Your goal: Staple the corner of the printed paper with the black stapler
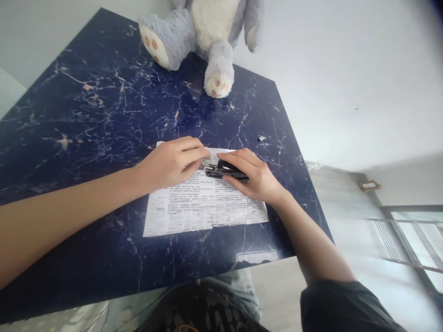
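Note:
A black stapler [230, 170] lies over a printed sheet of paper [204, 205] on the dark blue marbled table. My right hand [254, 175] is wrapped round the stapler's black body from the right. My left hand [178, 161] is over the paper's upper left part, its fingers bent and pressed together at the stapler's metal front end. Whatever the left fingertips hold, if anything, is too small to make out.
A grey plush toy [218, 55] sits at the table's far edge. A small black and white object [261, 138] lies beyond my right hand. A white-edged rectangle [257, 256] is at the near edge, and a small box [368, 185] is off to the right.

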The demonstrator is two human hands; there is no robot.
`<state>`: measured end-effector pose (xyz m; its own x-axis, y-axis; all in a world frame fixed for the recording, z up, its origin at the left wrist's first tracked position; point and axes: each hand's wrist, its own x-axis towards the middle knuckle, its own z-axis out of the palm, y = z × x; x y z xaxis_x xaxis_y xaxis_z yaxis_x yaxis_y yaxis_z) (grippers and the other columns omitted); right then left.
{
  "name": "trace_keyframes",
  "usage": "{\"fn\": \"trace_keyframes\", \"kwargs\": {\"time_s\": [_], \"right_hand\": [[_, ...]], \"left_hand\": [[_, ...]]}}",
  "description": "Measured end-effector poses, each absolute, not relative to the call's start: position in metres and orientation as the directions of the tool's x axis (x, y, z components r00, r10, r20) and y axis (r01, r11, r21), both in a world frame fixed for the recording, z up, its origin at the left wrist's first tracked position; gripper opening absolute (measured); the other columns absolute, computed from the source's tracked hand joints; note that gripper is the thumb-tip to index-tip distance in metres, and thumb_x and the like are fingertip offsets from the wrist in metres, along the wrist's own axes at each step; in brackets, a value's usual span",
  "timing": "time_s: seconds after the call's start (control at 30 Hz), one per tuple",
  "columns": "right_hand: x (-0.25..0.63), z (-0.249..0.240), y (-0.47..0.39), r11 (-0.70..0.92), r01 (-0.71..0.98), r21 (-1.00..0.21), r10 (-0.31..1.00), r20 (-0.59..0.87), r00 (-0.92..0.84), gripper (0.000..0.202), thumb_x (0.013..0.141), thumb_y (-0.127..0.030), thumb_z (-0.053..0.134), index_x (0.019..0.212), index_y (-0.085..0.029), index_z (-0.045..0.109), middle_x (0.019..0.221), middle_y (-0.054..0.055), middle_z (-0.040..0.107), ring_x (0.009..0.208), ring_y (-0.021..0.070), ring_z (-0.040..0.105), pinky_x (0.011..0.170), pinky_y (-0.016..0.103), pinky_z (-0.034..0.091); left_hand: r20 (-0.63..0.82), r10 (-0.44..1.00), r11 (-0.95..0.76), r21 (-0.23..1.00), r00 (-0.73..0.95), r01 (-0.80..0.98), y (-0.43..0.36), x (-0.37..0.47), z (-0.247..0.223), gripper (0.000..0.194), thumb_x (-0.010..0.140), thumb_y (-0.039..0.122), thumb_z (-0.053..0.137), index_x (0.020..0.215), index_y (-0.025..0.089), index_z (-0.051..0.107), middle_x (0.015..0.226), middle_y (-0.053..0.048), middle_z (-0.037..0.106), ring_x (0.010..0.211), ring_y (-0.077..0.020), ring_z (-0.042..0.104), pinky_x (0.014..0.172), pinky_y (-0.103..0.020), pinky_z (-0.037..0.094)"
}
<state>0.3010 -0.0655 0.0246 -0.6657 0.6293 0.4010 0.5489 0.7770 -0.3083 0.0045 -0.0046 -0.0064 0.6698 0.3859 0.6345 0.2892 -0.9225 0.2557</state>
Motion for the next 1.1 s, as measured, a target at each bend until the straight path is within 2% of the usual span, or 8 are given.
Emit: {"fn": "trace_keyframes", "kwargs": {"time_s": [0.2,0.5,0.67,0.83,0.97,1.1], "right_hand": [[0.3024,0.0258,-0.0676,0.768,0.549,-0.329,0.640,0.390,-0.662,0.058,0.113,-0.028,0.067,0.169,-0.032,0.052,0.137,0.011,0.078,0.119,0.0307,0.075,0.106,0.054,0.067],[0.3032,0.0265,-0.0679,0.757,0.550,-0.353,0.653,0.374,-0.658,0.057,0.113,-0.027,0.067,0.168,-0.031,0.053,0.137,0.012,0.078,0.120,0.0301,0.077,0.106,0.053,0.068],[0.3036,0.0271,-0.0681,0.758,0.549,-0.352,0.652,0.369,-0.662,0.057,0.113,-0.028,0.067,0.168,-0.032,0.054,0.138,0.011,0.078,0.121,0.0301,0.077,0.108,0.053,0.068],[0.3054,0.0254,-0.0676,0.754,0.544,-0.368,0.655,0.364,-0.662,0.059,0.113,-0.027,0.067,0.170,-0.032,0.052,0.140,0.011,0.077,0.123,0.0296,0.077,0.109,0.052,0.068],[0.3052,0.0260,-0.0677,0.757,0.539,-0.369,0.651,0.363,-0.667,0.060,0.113,-0.026,0.067,0.170,-0.033,0.051,0.140,0.011,0.077,0.122,0.0295,0.077,0.108,0.051,0.067],[0.3038,0.0281,-0.0676,0.761,0.534,-0.369,0.648,0.370,-0.666,0.060,0.113,-0.025,0.068,0.170,-0.031,0.052,0.137,0.012,0.077,0.122,0.0293,0.077,0.107,0.050,0.067]], "left_hand": [[0.632,0.299,-0.954,0.202,0.715,0.220,-0.0046,0.0063,-0.0061,0.026,0.113,0.016,0.056,0.115,0.019,0.082,0.105,-0.006,0.084,0.095,-0.0211,0.077,0.096,-0.039,0.067],[0.616,0.318,-0.941,0.297,0.721,0.161,-0.0015,0.0037,-0.0074,0.028,0.114,0.015,0.058,0.119,0.025,0.084,0.113,-0.006,0.086,0.101,-0.0206,0.078,0.094,-0.038,0.065],[0.575,0.324,-0.943,0.259,0.751,0.208,-0.0012,0.0035,-0.0086,0.031,0.115,0.015,0.054,0.118,0.024,0.084,0.115,-0.006,0.085,0.100,-0.0206,0.078,0.093,-0.038,0.066],[0.592,0.289,-0.957,0.209,0.752,0.202,-0.0009,0.0025,-0.0084,0.034,0.113,0.013,0.052,0.118,0.023,0.084,0.113,-0.007,0.085,0.098,-0.0209,0.078,0.090,-0.038,0.067],[0.564,0.318,-0.947,0.235,0.762,0.221,-0.0016,0.0032,-0.0081,0.035,0.112,0.014,0.052,0.119,0.025,0.085,0.115,-0.005,0.086,0.101,-0.0213,0.078,0.092,-0.039,0.065],[0.584,0.332,-0.942,0.237,0.741,0.236,-0.0046,0.0058,-0.0077,0.026,0.110,0.024,0.060,0.120,0.022,0.083,0.114,-0.008,0.086,0.101,-0.0254,0.076,0.091,-0.044,0.062]]}}
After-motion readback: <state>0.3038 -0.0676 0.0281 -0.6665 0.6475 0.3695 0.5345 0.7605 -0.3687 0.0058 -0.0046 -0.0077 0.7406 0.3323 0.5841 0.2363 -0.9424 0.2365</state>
